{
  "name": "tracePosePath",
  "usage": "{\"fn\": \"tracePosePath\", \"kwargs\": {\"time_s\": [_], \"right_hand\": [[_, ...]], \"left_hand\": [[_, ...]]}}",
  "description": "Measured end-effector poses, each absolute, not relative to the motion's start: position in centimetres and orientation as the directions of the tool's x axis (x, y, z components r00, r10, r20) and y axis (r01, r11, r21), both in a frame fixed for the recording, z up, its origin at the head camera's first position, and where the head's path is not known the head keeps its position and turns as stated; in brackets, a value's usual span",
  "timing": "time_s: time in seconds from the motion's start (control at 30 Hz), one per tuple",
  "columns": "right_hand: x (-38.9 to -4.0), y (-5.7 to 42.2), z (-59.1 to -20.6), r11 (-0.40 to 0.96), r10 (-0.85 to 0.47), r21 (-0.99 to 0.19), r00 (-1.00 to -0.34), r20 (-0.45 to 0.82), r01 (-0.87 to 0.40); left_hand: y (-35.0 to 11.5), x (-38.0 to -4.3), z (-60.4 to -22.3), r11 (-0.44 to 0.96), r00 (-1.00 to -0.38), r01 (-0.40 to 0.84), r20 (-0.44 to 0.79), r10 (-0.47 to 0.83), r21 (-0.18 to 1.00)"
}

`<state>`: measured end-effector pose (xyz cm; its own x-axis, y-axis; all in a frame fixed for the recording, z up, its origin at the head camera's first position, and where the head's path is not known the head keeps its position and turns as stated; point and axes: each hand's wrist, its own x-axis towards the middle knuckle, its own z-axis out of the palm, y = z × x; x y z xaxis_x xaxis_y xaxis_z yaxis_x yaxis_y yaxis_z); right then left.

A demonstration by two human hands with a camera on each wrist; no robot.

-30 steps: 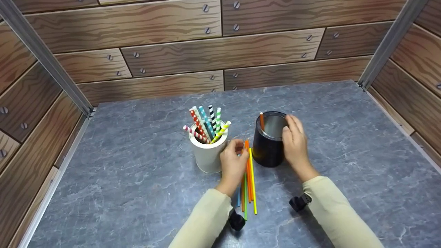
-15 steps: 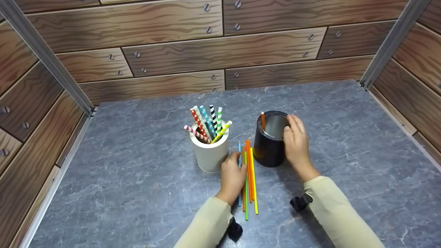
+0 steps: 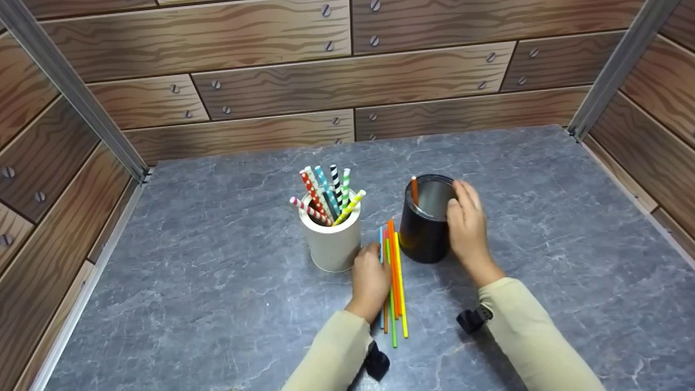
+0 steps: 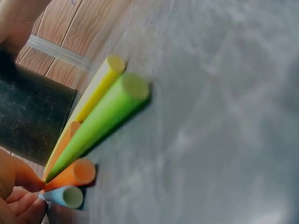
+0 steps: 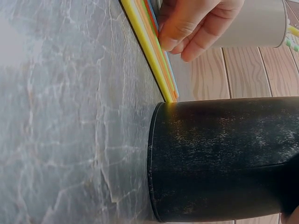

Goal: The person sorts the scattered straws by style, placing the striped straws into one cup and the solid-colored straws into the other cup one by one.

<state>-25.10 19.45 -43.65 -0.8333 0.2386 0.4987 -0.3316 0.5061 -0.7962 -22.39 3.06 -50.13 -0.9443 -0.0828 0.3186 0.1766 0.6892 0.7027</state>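
Several plain-coloured drinking straws point(image 3: 397, 282), in yellow, orange, green and blue, lie in a bundle on the table between two cups. My left hand point(image 3: 371, 279) is over the bundle's left side, its thumb and fingers pinching straws; in the left wrist view the thumb point(image 4: 25, 175) meets the green straw point(image 4: 103, 121) and the fingers lie by the blue straw point(image 4: 69, 197). My right hand point(image 3: 468, 231) holds the black cup point(image 3: 424, 239) at its right side and rim. One orange straw point(image 3: 415, 190) stands inside that cup.
A white cup point(image 3: 332, 247) just left of my left hand holds several patterned straws point(image 3: 320, 190). Wood-patterned walls point(image 3: 271, 92) enclose the grey marbled table point(image 3: 217, 244) at the back and sides.
My left hand has moved down along the bundle from its far end, then slightly right. The straws' near ends have shifted a little right. My right hand stays on the black cup.
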Motion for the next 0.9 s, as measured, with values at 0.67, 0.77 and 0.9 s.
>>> {"fn": "tracePosePath", "kwargs": {"time_s": [0.67, 0.77, 0.9], "right_hand": [[-25.08, 19.5, -43.63, 0.516, 0.238, -0.79, -0.83, 0.504, -0.332], [-25.09, 19.54, -43.67, 0.515, 0.239, -0.79, -0.83, 0.504, -0.331], [-25.14, 19.48, -43.7, 0.515, 0.237, -0.789, -0.829, 0.506, -0.334]], "left_hand": [[3.59, -22.92, -50.35, 0.599, -0.941, 0.107, 0.276, -0.197, 0.793], [3.47, -22.91, -50.3, 0.578, -0.949, 0.092, 0.247, -0.195, 0.811], [3.2, -22.86, -50.09, 0.565, -0.957, 0.064, 0.212, -0.2, 0.823]]}}
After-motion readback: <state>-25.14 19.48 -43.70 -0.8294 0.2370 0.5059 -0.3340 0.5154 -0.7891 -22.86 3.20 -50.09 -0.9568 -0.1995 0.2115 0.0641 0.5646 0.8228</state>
